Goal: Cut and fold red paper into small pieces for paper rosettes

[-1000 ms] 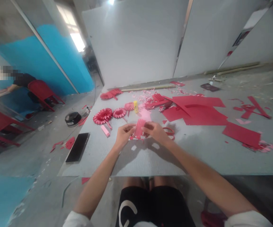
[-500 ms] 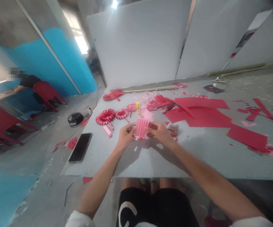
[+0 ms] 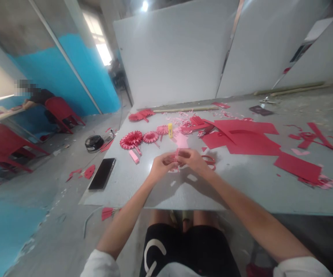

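Between my two hands is a pleated pink paper (image 3: 177,152), pressed into a narrow stack and mostly hidden by fingers. My left hand (image 3: 164,164) grips its left side, and my right hand (image 3: 191,159) pinches it from the right. Red-handled scissors (image 3: 211,161) lie just beyond my right hand, partly covered by it. A yellow glue stick (image 3: 170,130) stands upright past my hands, beside a pink paper piece (image 3: 181,141). Finished paper fans, a large red one (image 3: 131,140) and a smaller pink one (image 3: 150,137), lie to the left.
A black phone (image 3: 102,174) lies at the table's left edge. Red paper sheets (image 3: 247,140) and scraps cover the right side of the grey table (image 3: 241,188). A white panel (image 3: 172,61) stands behind. At far left a person sits on a red chair (image 3: 64,109).
My hands have come together, and the pink pleated paper, spread open before, is now squeezed narrow between them. The camera view has shifted slightly.
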### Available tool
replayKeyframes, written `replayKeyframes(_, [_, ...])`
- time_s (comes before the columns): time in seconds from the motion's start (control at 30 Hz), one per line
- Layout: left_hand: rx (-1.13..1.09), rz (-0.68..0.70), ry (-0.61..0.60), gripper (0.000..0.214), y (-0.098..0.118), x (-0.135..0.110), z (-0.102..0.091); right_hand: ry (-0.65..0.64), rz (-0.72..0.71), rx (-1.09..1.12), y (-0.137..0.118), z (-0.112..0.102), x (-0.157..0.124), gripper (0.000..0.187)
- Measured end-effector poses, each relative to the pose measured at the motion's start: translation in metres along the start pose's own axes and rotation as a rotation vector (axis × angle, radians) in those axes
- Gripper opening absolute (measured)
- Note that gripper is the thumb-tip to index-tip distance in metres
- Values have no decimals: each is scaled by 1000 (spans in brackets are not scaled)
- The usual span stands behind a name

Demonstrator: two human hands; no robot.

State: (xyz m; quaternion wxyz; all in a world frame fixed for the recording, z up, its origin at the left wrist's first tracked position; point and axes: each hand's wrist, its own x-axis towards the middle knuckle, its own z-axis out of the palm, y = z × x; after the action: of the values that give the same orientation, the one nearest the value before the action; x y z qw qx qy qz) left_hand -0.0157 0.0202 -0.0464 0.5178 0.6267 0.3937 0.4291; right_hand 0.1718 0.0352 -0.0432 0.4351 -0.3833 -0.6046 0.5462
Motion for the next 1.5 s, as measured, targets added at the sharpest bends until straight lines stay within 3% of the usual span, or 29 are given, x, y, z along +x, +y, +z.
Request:
replayKeyframes(0.27, [-102,-48,107,47,-11,-39,3,20,68,22,-1,20,-28,34])
replayKeyframes(0.43, [-157,-86,191,47,-14,-66,16,24,89,55,8,27,-51,45])
replayKeyframes(0.6, [-74,-104,204,46,-7,-81,30,4,116,62,12,31,-64,46])
replayKeyframes(1.5, [-168,-127,210,43,-9,-96,38,56,206,173,0,38,-83,35])
